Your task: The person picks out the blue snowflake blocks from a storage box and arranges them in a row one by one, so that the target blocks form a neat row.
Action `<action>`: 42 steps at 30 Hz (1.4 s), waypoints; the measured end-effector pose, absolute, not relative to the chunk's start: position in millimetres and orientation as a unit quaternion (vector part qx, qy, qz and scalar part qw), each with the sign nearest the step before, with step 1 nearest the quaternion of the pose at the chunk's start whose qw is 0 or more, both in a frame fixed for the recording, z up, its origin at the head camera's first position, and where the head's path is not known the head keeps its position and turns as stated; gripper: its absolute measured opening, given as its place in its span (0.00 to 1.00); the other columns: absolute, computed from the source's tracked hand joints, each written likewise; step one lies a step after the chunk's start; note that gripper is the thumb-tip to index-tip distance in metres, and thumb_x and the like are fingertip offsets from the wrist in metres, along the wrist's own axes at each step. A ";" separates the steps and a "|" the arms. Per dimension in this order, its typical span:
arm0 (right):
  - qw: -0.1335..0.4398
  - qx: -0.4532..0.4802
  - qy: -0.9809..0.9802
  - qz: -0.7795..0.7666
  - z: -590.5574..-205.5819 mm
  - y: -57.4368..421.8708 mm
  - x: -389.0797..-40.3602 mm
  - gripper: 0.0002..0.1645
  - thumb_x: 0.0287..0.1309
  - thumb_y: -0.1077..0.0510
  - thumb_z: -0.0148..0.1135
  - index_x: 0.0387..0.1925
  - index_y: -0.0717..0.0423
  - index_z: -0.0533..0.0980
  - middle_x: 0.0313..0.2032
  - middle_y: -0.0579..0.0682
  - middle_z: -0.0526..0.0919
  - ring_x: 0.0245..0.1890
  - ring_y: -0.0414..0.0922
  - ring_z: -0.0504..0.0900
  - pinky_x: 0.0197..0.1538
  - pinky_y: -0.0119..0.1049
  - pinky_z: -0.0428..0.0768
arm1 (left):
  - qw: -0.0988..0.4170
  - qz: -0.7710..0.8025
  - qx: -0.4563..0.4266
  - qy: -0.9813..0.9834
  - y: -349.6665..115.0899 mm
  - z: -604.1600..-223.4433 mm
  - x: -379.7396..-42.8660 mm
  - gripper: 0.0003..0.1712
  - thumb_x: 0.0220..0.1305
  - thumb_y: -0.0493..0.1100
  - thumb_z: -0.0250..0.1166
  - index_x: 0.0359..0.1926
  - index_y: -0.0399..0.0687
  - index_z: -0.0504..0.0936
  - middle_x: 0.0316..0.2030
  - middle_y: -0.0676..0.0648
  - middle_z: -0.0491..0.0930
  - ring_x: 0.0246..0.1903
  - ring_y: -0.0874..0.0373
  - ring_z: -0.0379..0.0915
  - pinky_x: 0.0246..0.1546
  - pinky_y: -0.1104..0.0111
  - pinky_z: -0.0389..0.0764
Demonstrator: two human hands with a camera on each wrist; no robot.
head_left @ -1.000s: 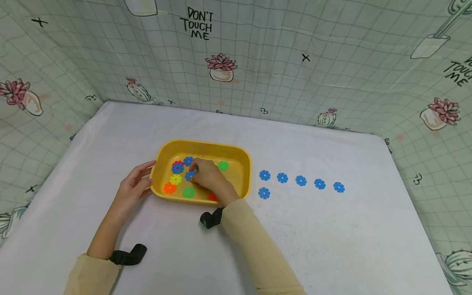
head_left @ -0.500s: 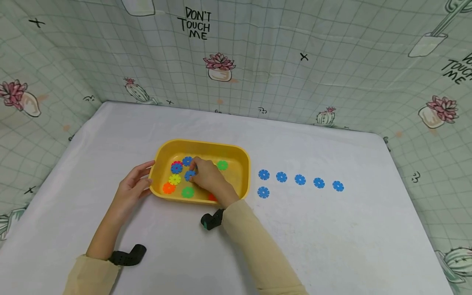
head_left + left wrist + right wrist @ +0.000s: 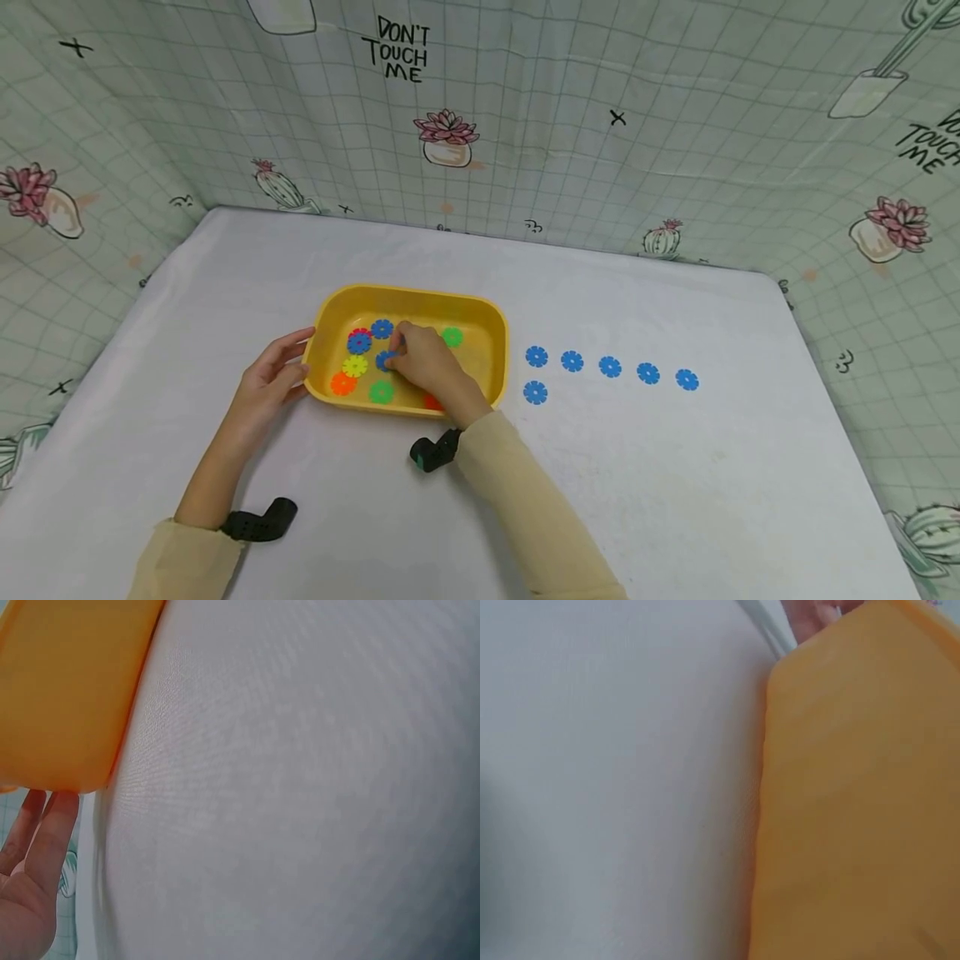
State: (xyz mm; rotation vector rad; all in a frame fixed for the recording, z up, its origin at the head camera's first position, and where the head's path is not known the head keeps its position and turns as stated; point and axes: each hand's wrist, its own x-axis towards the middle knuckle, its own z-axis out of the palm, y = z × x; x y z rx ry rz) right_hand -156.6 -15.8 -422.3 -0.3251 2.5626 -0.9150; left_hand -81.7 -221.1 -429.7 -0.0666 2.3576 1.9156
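Note:
In the head view, a yellow tray [image 3: 480,310] holds several notched plastic snowflake discs. My left hand [image 3: 272,375] rests its extended fingers against the tray's left end; the left wrist view shows those fingertips [image 3: 56,817] at the tray's outer wall. My right hand [image 3: 431,362] reaches in over the front rim, fingers bent down, its thumb and index finger pinching a blue snowflake disc [image 3: 384,361]. Around it lie a second blue disc [image 3: 382,329], a blue one [image 3: 359,342] overlapping a pink one, a yellow disc [image 3: 355,366] and a green disc [image 3: 381,392].
Right of the tray, several blue discs [image 3: 610,367] form a row, with one blue disc [image 3: 536,392] below the row's left end. An orange disc [image 3: 343,383] and another green disc [image 3: 452,337] lie in the tray. A printed cloth [image 3: 540,150] hangs behind the white table [image 3: 675,500].
My right hand has shifted very slightly to the right inside the tray. The left hand stays at the tray's left end, and the discs on the table have not moved.

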 end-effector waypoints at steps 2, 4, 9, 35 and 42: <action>0.197 -0.122 0.915 -0.331 -421.5 -14.6 -154.3 0.09 0.55 0.55 0.64 0.31 0.52 0.71 0.21 0.46 0.69 0.22 0.41 0.68 0.24 0.26 0.64 | 0.051 0.630 -0.020 0.774 -221.0 -429.8 -81.5 0.26 0.69 0.42 0.49 0.67 0.48 0.61 0.53 0.54 0.67 0.45 0.72 0.70 0.42 0.82 0.76; 0.193 -0.130 0.914 -0.332 -420.6 -13.3 -152.1 0.09 0.56 0.54 0.64 0.30 0.51 0.71 0.21 0.46 0.70 0.21 0.40 0.67 0.24 0.26 0.64 | 0.050 0.630 -0.019 0.774 -221.0 -430.0 -81.5 0.26 0.69 0.42 0.49 0.67 0.48 0.61 0.53 0.54 0.67 0.45 0.72 0.70 0.42 0.82 0.76; 0.171 -0.145 0.909 -0.350 -417.5 -9.0 -147.2 0.08 0.56 0.54 0.63 0.31 0.51 0.71 0.21 0.45 0.71 0.21 0.39 0.67 0.23 0.25 0.63 | 0.049 0.627 -0.018 0.777 -221.3 -430.3 -81.8 0.26 0.69 0.42 0.48 0.67 0.48 0.61 0.55 0.51 0.67 0.46 0.73 0.70 0.42 0.82 0.76; 0.102 -0.123 0.832 -0.532 -382.5 49.5 -97.0 0.09 0.62 0.55 0.56 0.39 0.56 0.77 0.30 0.55 0.83 0.26 0.49 0.77 0.25 0.26 0.72 | 0.052 0.618 -0.033 0.784 -221.2 -430.6 -82.5 0.26 0.69 0.43 0.49 0.68 0.50 0.61 0.57 0.47 0.66 0.46 0.73 0.70 0.42 0.82 0.76; 0.092 -0.083 0.813 -0.569 -380.6 69.1 -86.2 0.10 0.62 0.56 0.56 0.39 0.58 0.78 0.30 0.60 0.82 0.29 0.56 0.80 0.30 0.41 0.81 | 0.053 0.618 -0.032 0.784 -220.9 -430.5 -82.1 0.26 0.69 0.43 0.48 0.68 0.49 0.61 0.58 0.46 0.66 0.46 0.73 0.70 0.42 0.82 0.76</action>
